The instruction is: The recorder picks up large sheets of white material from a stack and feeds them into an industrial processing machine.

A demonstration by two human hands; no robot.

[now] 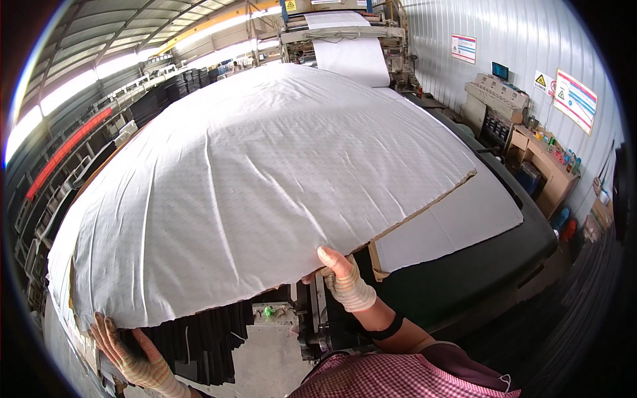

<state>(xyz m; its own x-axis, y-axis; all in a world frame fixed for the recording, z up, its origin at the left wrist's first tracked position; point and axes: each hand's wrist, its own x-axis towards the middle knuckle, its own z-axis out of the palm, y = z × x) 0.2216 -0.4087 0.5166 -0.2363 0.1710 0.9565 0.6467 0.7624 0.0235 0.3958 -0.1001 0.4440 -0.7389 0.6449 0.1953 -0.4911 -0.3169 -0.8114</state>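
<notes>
A large white sheet [265, 172] with lengthwise creases bulges up across the middle of the view, its brown edge showing at the front and right. My right hand [346, 282], in a striped, worn glove, grips the front edge; the thumb lies on top and the fingers go underneath, partly hidden. At the near left corner, my left hand [133, 355] touches the sheet with its fingers stretched out; its glove is stained dark. Another white sheet [451, 219] lies beneath on the right, over a dark green surface [478, 278].
At the far end, a machine [345, 33] carries a hanging white web. Right of it stand a control console [494, 96] and a wooden desk [544, 156] by the metal wall. Dark folded strips [206, 345] hang below the sheet. Metal racks [60, 192] run along the left.
</notes>
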